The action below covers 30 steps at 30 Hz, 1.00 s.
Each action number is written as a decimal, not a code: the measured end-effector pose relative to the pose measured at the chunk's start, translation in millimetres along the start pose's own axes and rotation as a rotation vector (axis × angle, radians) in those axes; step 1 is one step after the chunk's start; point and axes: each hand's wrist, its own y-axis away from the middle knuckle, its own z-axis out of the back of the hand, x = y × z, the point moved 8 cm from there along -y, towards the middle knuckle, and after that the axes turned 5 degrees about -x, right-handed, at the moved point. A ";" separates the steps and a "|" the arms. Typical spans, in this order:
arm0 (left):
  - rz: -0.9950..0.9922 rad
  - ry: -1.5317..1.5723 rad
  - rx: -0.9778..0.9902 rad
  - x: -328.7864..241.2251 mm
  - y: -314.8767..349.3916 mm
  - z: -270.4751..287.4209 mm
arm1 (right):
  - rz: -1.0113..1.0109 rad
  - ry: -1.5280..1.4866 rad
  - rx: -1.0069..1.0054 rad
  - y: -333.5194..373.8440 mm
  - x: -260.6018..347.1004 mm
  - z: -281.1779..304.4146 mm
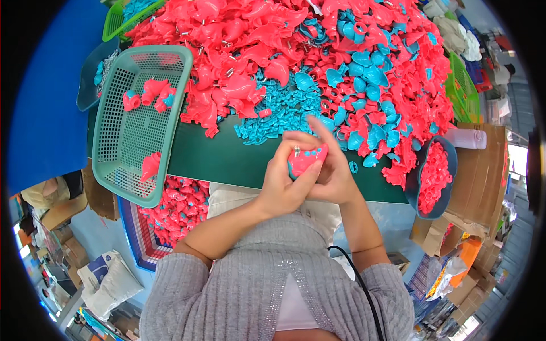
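Head view: near the counter's (pixel 227 156) front edge, the left hand (pixel 282 177) pinches a pink part (pixel 305 160); the right hand (pixel 336 181) supports it, one finger raised. Green surface stretches left to a basket (pixel 180 101) jutting past that edge. A pile (pixel 233 59) crowds the far side; a bowl (pixel 450 150) and box (pixel 480 176) stand right.

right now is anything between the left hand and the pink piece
Nothing visible: the left hand holds the pink piece directly, thumb lying against it. The right hand is close on the piece's right, not between them.
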 end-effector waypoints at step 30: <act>0.409 0.905 -0.278 24.0 -56.4 16.8 | 0.407 0.310 -0.359 -14.6 12.3 10.6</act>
